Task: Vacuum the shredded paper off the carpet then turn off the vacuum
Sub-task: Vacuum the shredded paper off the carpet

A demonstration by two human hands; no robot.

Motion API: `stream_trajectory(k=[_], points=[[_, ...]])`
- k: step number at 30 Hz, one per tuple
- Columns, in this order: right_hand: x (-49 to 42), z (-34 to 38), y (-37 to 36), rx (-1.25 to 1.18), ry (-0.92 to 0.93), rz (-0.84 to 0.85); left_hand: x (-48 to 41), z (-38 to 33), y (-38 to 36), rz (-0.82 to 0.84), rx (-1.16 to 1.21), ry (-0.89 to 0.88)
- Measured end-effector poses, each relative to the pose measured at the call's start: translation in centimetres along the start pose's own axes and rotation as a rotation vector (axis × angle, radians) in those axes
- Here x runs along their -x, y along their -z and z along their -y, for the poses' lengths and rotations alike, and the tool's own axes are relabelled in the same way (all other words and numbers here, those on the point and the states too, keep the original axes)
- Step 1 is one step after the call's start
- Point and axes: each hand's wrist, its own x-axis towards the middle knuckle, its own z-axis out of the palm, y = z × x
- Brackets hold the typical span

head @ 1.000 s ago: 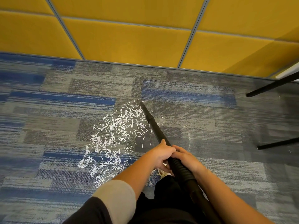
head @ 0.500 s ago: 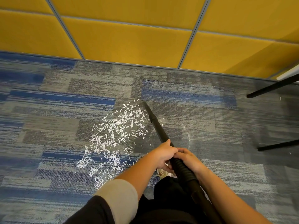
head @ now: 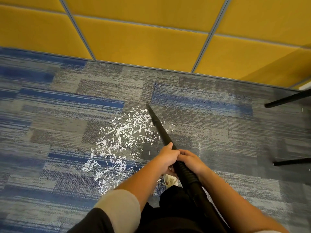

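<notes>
Left hand (head: 168, 157) and right hand (head: 190, 159) grip the wand (head: 159, 128), fingers curled round it. Its tip lies well beyond the fingers, barely shifted in the last second. The paper (head: 121, 142), left of the fingers, looks undiminished, so most of the vacuuming remains.

White shredded paper (head: 117, 145), black vacuum wand (head: 159, 126), blue-and-grey striped patchwork carpet (head: 67, 101), yellow wall panels (head: 143, 44)

1. Vacuum hose (head: 186, 174) runs straight off the bottom edge at 5 o'clock.
2. Two black furniture legs (head: 286, 99) at 3 o'clock, both cut by the right edge.
3. Shoe (head: 170, 179) is mostly hidden under the left hand (head: 168, 157).
4. Carpet (head: 25, 73) smears into blur at 9 o'clock.
</notes>
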Motion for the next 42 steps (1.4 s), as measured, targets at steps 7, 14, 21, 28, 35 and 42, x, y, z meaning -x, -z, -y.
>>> stream_trajectory(k=[7, 14, 21, 28, 35, 42], points=[[-0.4, 0.8, -0.3, 0.086, 0.01, -0.002, -0.1, -0.3, 0.7, 0.013, 0.056, 0.006], [-0.1, 1.3, -1.3, 0.064, -0.015, 0.054, 0.1, 0.2, 1.5, 0.01, 0.087, 0.019], [0.2, 1.1, -1.6, 0.073, -0.005, 0.089, 0.3, 0.6, 1.6, -0.015, 0.095, 0.01], [1.0, 0.8, -1.1, 0.039, 0.012, 0.048, 0.3, 0.7, 0.9, 0.005, 0.083, 0.009], [0.6, 0.7, -2.2, 0.067, -0.008, 0.079, 0.4, 1.3, 2.0, 0.0, 0.095, 0.004], [0.6, 0.4, -2.0, 0.041, -0.024, 0.076, 0.5, 1.5, 2.0, 0.016, 0.094, -0.006]])
